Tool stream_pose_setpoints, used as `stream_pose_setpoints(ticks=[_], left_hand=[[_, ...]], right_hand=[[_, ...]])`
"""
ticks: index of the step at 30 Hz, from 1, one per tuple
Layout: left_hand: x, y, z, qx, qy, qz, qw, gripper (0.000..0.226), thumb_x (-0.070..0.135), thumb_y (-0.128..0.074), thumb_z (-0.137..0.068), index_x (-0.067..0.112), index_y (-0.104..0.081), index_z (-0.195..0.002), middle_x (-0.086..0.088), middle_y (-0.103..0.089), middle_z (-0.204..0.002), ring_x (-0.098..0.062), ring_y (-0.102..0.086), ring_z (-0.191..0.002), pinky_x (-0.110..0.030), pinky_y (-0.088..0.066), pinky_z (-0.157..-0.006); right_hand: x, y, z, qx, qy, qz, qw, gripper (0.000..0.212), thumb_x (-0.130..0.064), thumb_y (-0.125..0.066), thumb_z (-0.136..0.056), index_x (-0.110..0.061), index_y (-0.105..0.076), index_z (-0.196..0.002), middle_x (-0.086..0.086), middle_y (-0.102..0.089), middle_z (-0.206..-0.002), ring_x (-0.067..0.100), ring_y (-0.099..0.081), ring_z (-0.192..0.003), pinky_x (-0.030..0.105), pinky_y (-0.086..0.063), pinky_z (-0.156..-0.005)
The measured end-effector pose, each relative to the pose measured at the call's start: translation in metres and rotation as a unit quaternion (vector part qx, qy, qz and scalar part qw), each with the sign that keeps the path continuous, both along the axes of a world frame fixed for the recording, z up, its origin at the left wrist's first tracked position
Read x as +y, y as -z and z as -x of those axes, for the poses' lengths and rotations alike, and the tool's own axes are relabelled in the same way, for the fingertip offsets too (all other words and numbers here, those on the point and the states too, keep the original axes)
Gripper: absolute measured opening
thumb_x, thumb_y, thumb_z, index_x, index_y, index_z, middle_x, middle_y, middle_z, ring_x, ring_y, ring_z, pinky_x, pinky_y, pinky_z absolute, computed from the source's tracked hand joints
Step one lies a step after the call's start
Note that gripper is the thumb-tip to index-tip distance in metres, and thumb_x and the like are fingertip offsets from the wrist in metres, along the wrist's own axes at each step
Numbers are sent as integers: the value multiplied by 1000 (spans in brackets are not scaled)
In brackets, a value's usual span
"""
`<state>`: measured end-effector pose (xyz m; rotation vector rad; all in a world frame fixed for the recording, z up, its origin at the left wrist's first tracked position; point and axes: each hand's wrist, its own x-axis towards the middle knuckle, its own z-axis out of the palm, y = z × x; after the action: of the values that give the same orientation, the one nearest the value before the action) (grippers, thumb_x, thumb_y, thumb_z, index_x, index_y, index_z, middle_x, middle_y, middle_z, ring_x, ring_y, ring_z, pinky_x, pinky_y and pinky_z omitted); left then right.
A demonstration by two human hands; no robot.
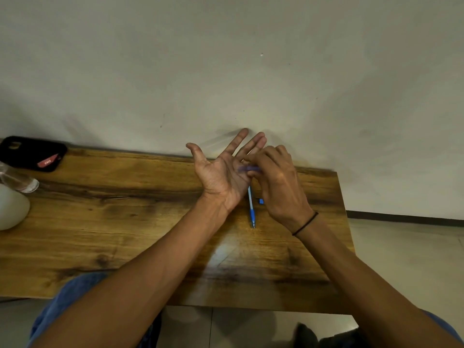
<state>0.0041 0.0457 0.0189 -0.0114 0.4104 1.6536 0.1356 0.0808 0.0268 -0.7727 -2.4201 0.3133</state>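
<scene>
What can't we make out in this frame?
Head view only.
Blurred: purple piece, mostly covered by fingers of the right hand; identity unclear.
Hidden: upper end of the pen, behind the left hand.
Too small: blue part beside the pen, partly behind the right hand.
Cut off by left edge: white object, clear bottle.

Brown wood-grain desk [120, 222] against a plain off-white wall [226, 71]. At the desk's far left corner lies a flat black phone case with a red label [32, 153]. Along the left edge lies a clear plastic bottle [20, 182], with a white rounded container [11, 209] just beside it on the near side. Beige tiled floor [406, 249] lies beyond the right edge.
</scene>
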Motion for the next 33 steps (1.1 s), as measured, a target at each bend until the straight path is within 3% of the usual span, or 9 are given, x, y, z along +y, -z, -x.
stream_pose_setpoints(ticks=[3, 5, 8, 10, 14, 17, 20, 33], left_hand=[[1, 0, 2, 36, -17, 37, 999, 118, 96, -26, -81, 4, -55, -149, -31, -60, -144, -37, -64, -127, -38, -60, -76], [2, 1, 5, 133, -65, 141, 979, 93, 84, -35, -92, 8, -69, -134, -22, -74, -128, -30, -70, -114, -41, -55, -88], [0, 0, 15, 257, -160, 313, 900, 47, 55, -56, -100, 14, -80, -106, -6, -82, -95, -16, -70, -84, -31, -50, -75], [-1, -2, 26, 314, -204, 350, 859, 25, 38, -67, -97, 15, -77, -92, 0, -76, -80, -13, -62, -72, -30, -47, -68], [-4, -4, 32, 441, -252, 278, 815, 10, 13, -72, -89, 9, -72, -80, -1, -65, -66, -13, -56, -63, -35, -46, -74], [-6, -3, 22, 528, -203, 181, 804, 12, 0, -70, -88, 9, -76, -82, -1, -73, -75, -10, -59, -62, -22, -47, -60], [-5, 1, 13, 591, -153, 140, 780, 9, 1, -74, -89, 8, -79, -88, -1, -76, -78, -6, -64, -62, -15, -47, -56], [0, 7, 5, 581, -126, 152, 789, 11, 9, -75, -93, -1, -80, -91, 7, -67, -60, -4, -57, -52, -16, -44, -53]], right_hand=[[4, -3, -2, 30, 15, 19, 999, 22, 2, -66, -95, -7, -69, -115, 10, -67, -108, 27, -56, -99, 44, -51, -80], [7, -5, -4, 40, 28, 24, 999, 17, -5, -62, -99, -6, -70, -115, 10, -66, -107, 28, -56, -99, 45, -51, -82], [10, -9, -7, 57, 53, 34, 996, 22, -11, -57, -100, -4, -71, -116, 13, -68, -106, 29, -58, -101, 47, -53, -83], [13, -11, -10, 61, 62, 34, 996, 21, -5, -59, -99, -3, -71, -117, 13, -68, -105, 30, -59, -101, 49, -53, -82], [19, -13, -15, 65, 75, 36, 994, 24, 2, -62, -98, -5, -70, -119, 11, -68, -105, 28, -59, -102, 49, -52, -82], [20, -11, -15, 64, 80, 36, 994, 23, 0, -64, -98, -6, -70, -120, 11, -68, -106, 28, -59, -103, 50, -53, -82], [19, -10, -15, 62, 83, 38, 994, 25, 2, -65, -97, -7, -70, -120, 11, -68, -107, 28, -59, -104, 50, -53, -81], [19, -11, -14, 62, 86, 35, 994, 26, 4, -66, -95, -4, -70, -119, 13, -68, -106, 32, -60, -102, 52, -53, -80]])
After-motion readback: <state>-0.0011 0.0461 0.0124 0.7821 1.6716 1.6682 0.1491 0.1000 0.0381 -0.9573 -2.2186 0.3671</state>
